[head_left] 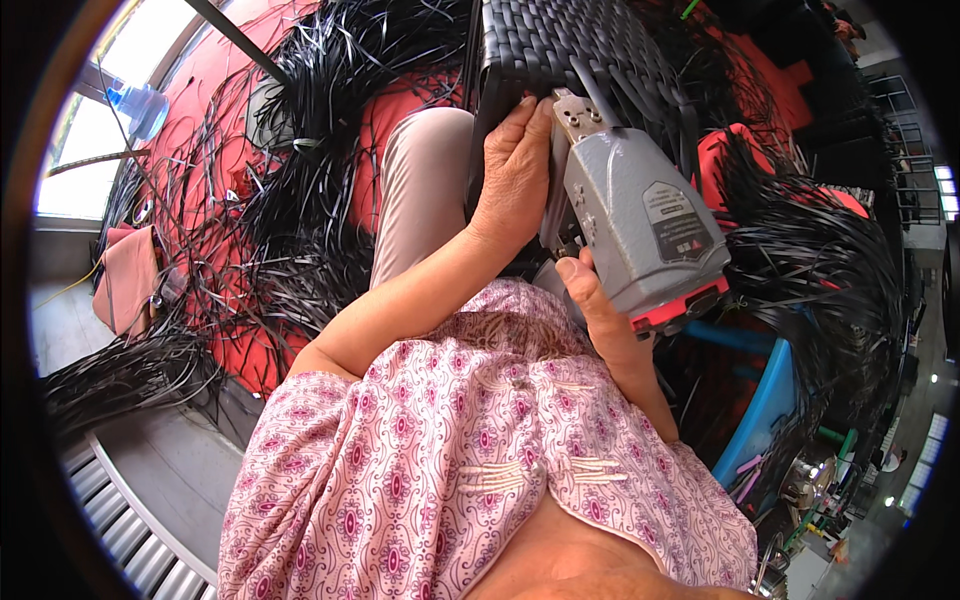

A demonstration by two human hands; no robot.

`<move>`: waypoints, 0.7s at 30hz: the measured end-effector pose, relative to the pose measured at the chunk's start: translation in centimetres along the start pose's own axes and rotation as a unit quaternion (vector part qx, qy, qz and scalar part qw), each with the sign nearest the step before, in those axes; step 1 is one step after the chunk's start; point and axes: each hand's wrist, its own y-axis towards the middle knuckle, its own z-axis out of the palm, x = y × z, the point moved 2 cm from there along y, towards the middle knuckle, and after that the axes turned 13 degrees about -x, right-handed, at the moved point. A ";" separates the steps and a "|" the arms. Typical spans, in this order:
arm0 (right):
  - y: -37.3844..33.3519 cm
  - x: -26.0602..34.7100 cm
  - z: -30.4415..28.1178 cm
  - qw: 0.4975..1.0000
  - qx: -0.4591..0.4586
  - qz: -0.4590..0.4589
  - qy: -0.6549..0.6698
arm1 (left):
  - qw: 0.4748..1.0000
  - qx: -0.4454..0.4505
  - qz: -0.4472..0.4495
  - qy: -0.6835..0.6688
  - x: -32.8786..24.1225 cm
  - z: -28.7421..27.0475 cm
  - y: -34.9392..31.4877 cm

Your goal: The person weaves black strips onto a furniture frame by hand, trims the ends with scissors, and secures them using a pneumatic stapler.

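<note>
A black woven wicker piece (570, 45) stands upright in front of my lap, loose strip ends hanging along its right side. My left hand (515, 170) is at its lower edge with fingers pressed together; what lies under the fingertips is hidden. Gripped in my right hand (595, 295) is a grey staple gun (640, 205) with a red-and-black base. Its metal nose (578, 112) points up at the woven edge, right beside my left fingertips. Most of my right fingers are hidden behind the tool, though the thumb shows.
Heaps of loose black strips (320, 170) cover red sheeting (200, 70) at the left. More strips (800, 220) hang at the right, above a blue bin (755, 410). A clear blue-tinted bottle (142, 108) is at the far left, with a pink cloth (128, 280) nearer.
</note>
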 end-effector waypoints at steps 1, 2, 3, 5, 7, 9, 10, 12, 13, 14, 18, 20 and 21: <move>-0.2 0.0 0.1 1.000 0.004 -0.009 -0.004 | 1.000 0.002 -0.002 -0.009 0.1 -0.1 0.1; -0.4 -0.1 0.0 1.000 0.020 -0.008 0.014 | 1.000 0.004 -0.005 -0.018 0.2 -0.1 0.1; -0.5 -0.4 0.0 0.999 0.036 -0.037 -0.003 | 1.000 0.006 -0.008 -0.027 0.2 -0.1 0.1; -0.7 -1.0 -0.1 0.987 0.067 -0.126 -0.074 | 1.000 0.000 0.009 0.005 0.2 -0.2 0.1; -0.7 -1.0 -0.1 0.972 0.078 -0.181 -0.132 | 0.999 -0.013 0.025 0.028 0.2 0.0 0.1; -0.4 -0.4 -0.1 0.972 0.067 -0.176 -0.141 | 0.998 -0.029 0.043 0.042 0.1 0.3 0.0; -0.2 -0.1 0.0 0.972 0.062 -0.174 -0.146 | 0.997 -0.030 0.047 0.047 0.1 0.3 0.0; 0.0 0.3 0.1 0.980 0.047 -0.143 -0.131 | 0.996 -0.031 0.056 0.060 0.3 0.0 0.0; 0.1 0.4 0.2 0.986 0.036 -0.117 -0.113 | 0.996 -0.028 0.057 0.059 0.2 0.0 0.0; 0.2 0.4 0.3 0.992 0.026 -0.085 -0.091 | 0.996 -0.026 0.056 0.058 0.1 0.1 -0.1; 0.4 0.3 0.4 0.998 0.013 -0.042 -0.046 | 1.000 -0.019 0.021 0.003 0.6 -0.5 0.0; 0.4 0.2 0.5 0.998 0.012 -0.041 -0.039 | 1.000 -0.010 0.014 -0.014 0.6 -0.5 -0.1; 0.5 0.1 0.4 0.999 0.012 -0.039 -0.036 | 1.000 -0.005 0.009 -0.024 0.5 -0.4 -0.1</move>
